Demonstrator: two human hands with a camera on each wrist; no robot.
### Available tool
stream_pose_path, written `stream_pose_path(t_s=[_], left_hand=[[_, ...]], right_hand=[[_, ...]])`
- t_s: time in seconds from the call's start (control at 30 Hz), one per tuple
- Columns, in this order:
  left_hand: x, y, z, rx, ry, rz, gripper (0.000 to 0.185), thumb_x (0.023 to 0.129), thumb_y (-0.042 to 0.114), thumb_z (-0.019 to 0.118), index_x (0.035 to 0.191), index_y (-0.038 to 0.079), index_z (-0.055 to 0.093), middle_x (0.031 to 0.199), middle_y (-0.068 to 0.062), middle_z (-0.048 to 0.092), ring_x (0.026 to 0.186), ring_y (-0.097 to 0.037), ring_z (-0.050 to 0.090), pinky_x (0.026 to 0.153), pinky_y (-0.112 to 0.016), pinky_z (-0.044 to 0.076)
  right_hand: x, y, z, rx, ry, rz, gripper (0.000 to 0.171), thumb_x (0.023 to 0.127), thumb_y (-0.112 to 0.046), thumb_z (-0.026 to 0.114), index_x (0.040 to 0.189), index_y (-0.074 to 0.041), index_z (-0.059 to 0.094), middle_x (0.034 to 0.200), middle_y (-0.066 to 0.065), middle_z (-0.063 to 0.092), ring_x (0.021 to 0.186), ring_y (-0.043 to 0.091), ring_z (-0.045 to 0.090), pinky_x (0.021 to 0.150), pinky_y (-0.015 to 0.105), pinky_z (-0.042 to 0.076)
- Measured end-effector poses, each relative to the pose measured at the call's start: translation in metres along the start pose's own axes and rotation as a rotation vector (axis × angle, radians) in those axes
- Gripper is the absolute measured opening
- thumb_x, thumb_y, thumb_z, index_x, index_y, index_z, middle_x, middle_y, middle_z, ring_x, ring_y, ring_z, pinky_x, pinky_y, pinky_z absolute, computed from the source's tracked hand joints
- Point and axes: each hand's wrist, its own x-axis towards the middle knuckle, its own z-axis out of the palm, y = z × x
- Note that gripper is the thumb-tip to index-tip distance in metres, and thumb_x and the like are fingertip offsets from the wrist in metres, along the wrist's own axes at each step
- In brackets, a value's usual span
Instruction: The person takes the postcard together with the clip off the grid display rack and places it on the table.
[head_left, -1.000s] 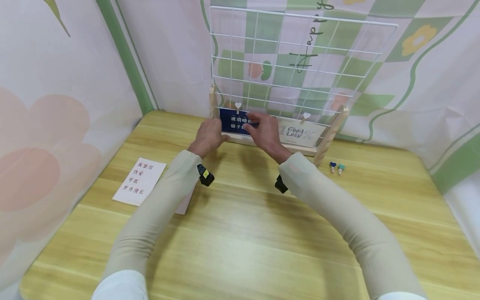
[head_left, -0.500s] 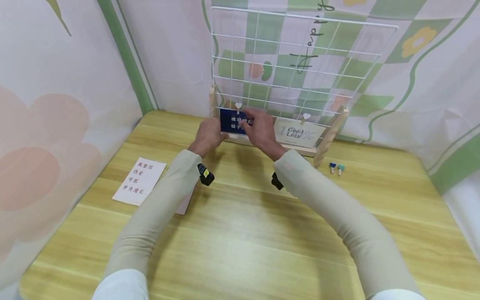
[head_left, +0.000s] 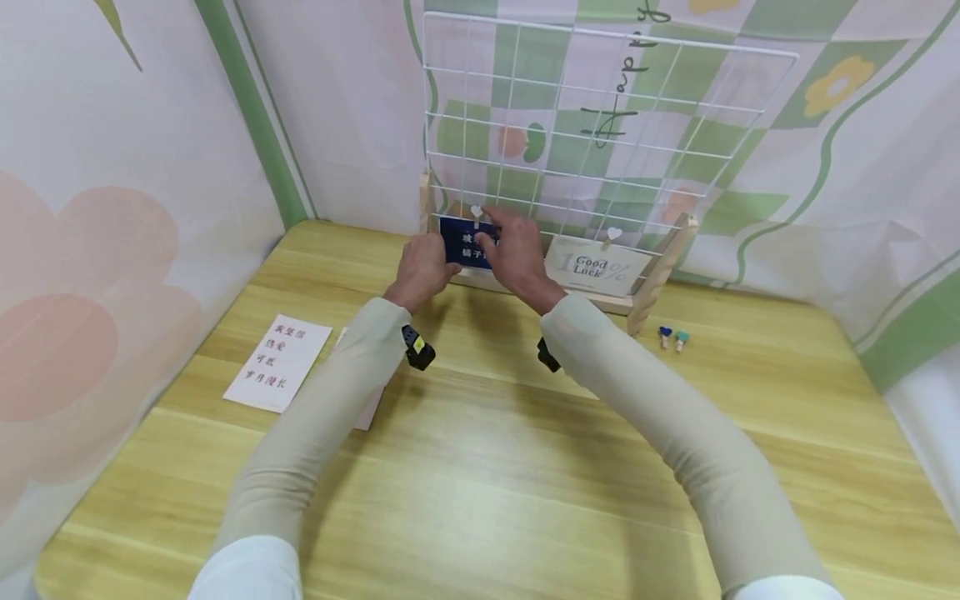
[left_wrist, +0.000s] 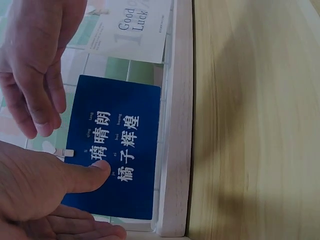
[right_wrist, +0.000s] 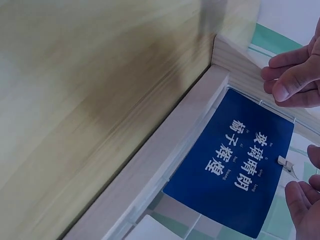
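Grip: left hand (left_wrist: 35,195) presses its thumb on blue card (left_wrist: 120,145), fingers straight; right hand (head_left: 517,250) relaxed, unloaded, beside heart clip (head_left: 476,214) | card hangs low on wire grid (head_left: 600,125) | step: seating card under clip | next: squeeze clip precisely.

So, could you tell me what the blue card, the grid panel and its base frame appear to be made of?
Blue card: likely coated paper or thin card, matte, flat with printed white characters. Grid panel: thin wire, apparently white-coated metal. Base frame: pale unfinished-looking wood with faint grain. The tiny clip seems wooden too, though it is small.
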Motion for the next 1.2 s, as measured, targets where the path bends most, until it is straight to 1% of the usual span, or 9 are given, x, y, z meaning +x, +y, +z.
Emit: stream_pose_path(t_s=[0.17,0.27,0.43,0.5,0.67,0.93,1.0,1.1,1.2], left_hand=[[0.002,0.002,0.004,-0.006,0.045,0.004,0.038,0.09,0.024,0.073,0.11,-0.007,0.065,0.109,-0.02,0.069,0.102,-0.032,0.065,0.089,-0.041,0.053],[0.003,0.003,0.007,-0.021,0.067,0.001,0.037,0.09,0.025,0.072,0.108,-0.007,0.066,0.108,-0.019,0.07,0.104,-0.032,0.065,0.091,-0.042,0.052],[0.004,0.004,0.009,-0.047,0.076,-0.008,0.037,0.091,0.024,0.071,0.111,-0.007,0.065,0.11,-0.019,0.069,0.106,-0.032,0.065,0.093,-0.042,0.052],[0.004,0.004,0.009,-0.061,0.073,-0.011,0.037,0.092,0.023,0.07,0.112,-0.007,0.064,0.112,-0.02,0.069,0.107,-0.032,0.065,0.092,-0.042,0.053],[0.005,0.005,0.008,-0.076,0.073,-0.018,0.037,0.093,0.022,0.069,0.115,-0.008,0.063,0.113,-0.02,0.068,0.106,-0.031,0.066,0.09,-0.04,0.054],[0.008,0.008,0.012,-0.084,0.084,-0.042,0.033,0.094,0.021,0.066,0.111,-0.007,0.065,0.109,-0.021,0.07,0.104,-0.034,0.066,0.087,-0.04,0.056],[0.009,0.008,0.013,-0.085,0.089,-0.048,0.032,0.095,0.02,0.066,0.112,-0.007,0.065,0.109,-0.021,0.069,0.104,-0.033,0.066,0.088,-0.04,0.056],[0.011,0.008,0.013,-0.09,0.088,-0.058,0.031,0.096,0.02,0.064,0.112,-0.007,0.064,0.108,-0.02,0.069,0.101,-0.032,0.067,0.085,-0.039,0.057],[0.013,0.007,0.014,-0.101,0.079,-0.066,0.03,0.097,0.019,0.063,0.113,-0.006,0.064,0.107,-0.02,0.069,0.098,-0.03,0.068,0.081,-0.037,0.058]], right_hand=[[0.002,-0.004,-0.002,-0.048,-0.019,0.017,0.049,0.093,-0.019,0.069,0.138,-0.009,0.056,0.131,0.015,0.064,0.121,0.031,0.06,0.106,0.041,0.045],[0.003,-0.007,0.0,-0.064,-0.034,0.032,0.05,0.093,-0.019,0.069,0.14,-0.01,0.054,0.136,0.014,0.061,0.126,0.031,0.057,0.108,0.041,0.043],[0.006,-0.011,0.001,-0.07,-0.046,0.035,0.053,0.093,-0.02,0.068,0.141,-0.006,0.051,0.141,0.014,0.057,0.132,0.032,0.052,0.113,0.043,0.037],[0.007,-0.013,0.001,-0.068,-0.048,0.039,0.053,0.094,-0.02,0.067,0.142,-0.005,0.05,0.141,0.014,0.056,0.132,0.033,0.052,0.113,0.046,0.036],[0.009,-0.016,0.001,-0.07,-0.04,0.041,0.052,0.094,-0.02,0.067,0.141,-0.005,0.051,0.138,0.014,0.059,0.129,0.034,0.054,0.109,0.049,0.038],[0.013,-0.019,0.004,-0.088,-0.055,0.073,0.052,0.094,-0.018,0.067,0.141,-0.004,0.05,0.134,0.016,0.062,0.123,0.033,0.059,0.105,0.043,0.046],[0.015,-0.019,0.005,-0.103,-0.055,0.072,0.051,0.094,-0.018,0.066,0.141,-0.003,0.051,0.129,0.017,0.065,0.12,0.033,0.06,0.103,0.043,0.047],[0.017,-0.02,0.007,-0.117,-0.05,0.067,0.049,0.095,-0.018,0.065,0.14,-0.004,0.052,0.112,0.016,0.071,0.112,0.032,0.064,0.1,0.042,0.049],[0.019,-0.02,0.008,-0.12,-0.045,0.073,0.047,0.094,-0.017,0.065,0.138,-0.005,0.054,0.098,0.015,0.073,0.106,0.031,0.066,0.096,0.043,0.051]])
